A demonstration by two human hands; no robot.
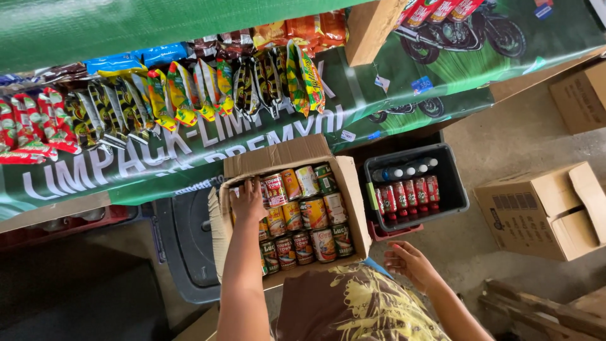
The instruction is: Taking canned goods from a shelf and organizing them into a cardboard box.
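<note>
My right hand (407, 260) hangs free just off the box's near right corner, fingers loosely spread, holding nothing. My left hand (248, 201) is down in the box (353, 196) at its left side, fingers curled over the top of a can (275, 189); I cannot tell whether I have it gripped or am only resting on it. The box is open cardboard, flaps up, packed tight with cans lying in rows, labels red, yellow and green. It sits on a dark bin (186, 243), hanging over that bin's right edge, so I judge that a hard pull on one wedged can could tip the whole box toward me or drag its neighbours out. The left flap looks soft and bent, and it may give if I lean on it. To the right, on the floor, a grey crate (457, 189) holds small red tins and dark bottles. Farther right stands a closed brown carton (536, 211). Beyond the box, a green banner (158, 161) with white lettering fronts the stall, and above it hang snack packets (177, 95) in yellow, red and blue strips.
</note>
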